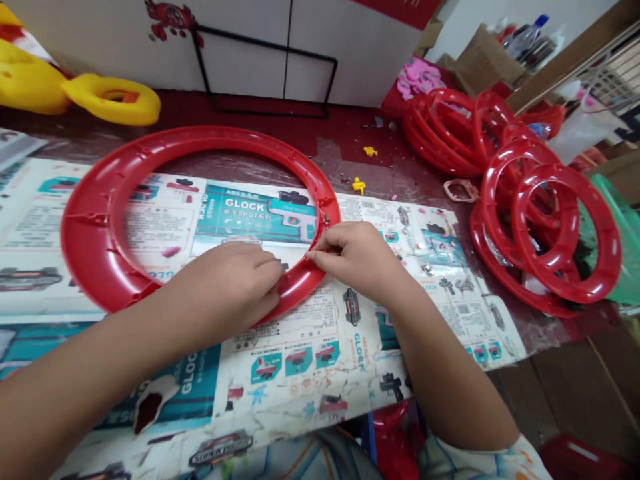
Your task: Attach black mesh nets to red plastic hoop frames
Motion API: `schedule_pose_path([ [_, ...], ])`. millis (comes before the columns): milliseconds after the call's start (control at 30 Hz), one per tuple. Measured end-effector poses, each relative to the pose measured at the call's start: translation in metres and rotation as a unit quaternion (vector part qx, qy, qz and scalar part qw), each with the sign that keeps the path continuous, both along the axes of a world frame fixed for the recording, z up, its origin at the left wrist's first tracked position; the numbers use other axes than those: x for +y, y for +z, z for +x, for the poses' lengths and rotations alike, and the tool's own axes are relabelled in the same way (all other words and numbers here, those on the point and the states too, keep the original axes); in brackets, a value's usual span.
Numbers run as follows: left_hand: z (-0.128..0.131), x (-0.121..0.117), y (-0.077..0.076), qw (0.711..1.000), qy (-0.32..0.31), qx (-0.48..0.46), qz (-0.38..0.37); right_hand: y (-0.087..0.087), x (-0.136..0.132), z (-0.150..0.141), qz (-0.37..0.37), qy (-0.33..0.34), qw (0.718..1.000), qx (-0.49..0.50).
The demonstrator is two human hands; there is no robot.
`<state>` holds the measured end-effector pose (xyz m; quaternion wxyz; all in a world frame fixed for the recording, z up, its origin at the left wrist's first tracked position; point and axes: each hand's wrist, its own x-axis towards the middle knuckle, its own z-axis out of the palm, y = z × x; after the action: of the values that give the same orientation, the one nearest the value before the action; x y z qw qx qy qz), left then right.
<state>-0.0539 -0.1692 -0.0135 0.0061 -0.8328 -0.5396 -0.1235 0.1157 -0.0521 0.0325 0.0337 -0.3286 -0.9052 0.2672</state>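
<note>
A big red plastic ring (100, 220) lies flat on printed packaging sheets (310, 347) that cover the table. My left hand (235, 283) rests on the ring's near right rim, fingers curled and pressed down on it. My right hand (357, 257) sits just right of it, fingertips pinched at the ring's inner edge on something too small to make out. A small metal piece (327, 218) shows on the rim just above my right hand.
A heap of similar red rings (525, 200) lies at the right. Yellow plastic parts (75, 93) lie at the back left, two small yellow bits (359, 185) near the middle. A black wire frame (265, 73) stands against the white wall. A green item (623, 227) sits at the far right.
</note>
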Motion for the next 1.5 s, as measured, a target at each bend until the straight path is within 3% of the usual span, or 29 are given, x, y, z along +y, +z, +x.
schedule_pose_path([
  [267,0.002,-0.009,0.011,0.999,0.037,0.016,-0.034,0.000,-0.014,-0.006,-0.003,0.015,0.998,-0.053],
  [533,0.016,-0.008,0.004,0.993,0.106,0.015,-0.046,0.006,-0.006,0.003,-0.021,0.083,0.996,-0.010],
  [733,0.010,-0.004,0.003,0.995,0.075,0.008,-0.058,0.004,0.006,0.004,0.034,0.089,0.995,0.023],
  [1000,0.010,-0.005,0.007,0.993,0.085,0.018,-0.086,-0.002,0.002,-0.002,0.055,0.057,0.997,-0.009],
  [1233,0.021,-0.006,0.016,0.982,0.141,0.012,-0.121,0.000,-0.007,-0.004,0.094,0.062,0.992,-0.052],
  [1500,0.031,0.006,0.024,0.944,0.252,-0.050,-0.205,0.000,-0.010,-0.007,0.100,0.067,0.990,-0.073],
])
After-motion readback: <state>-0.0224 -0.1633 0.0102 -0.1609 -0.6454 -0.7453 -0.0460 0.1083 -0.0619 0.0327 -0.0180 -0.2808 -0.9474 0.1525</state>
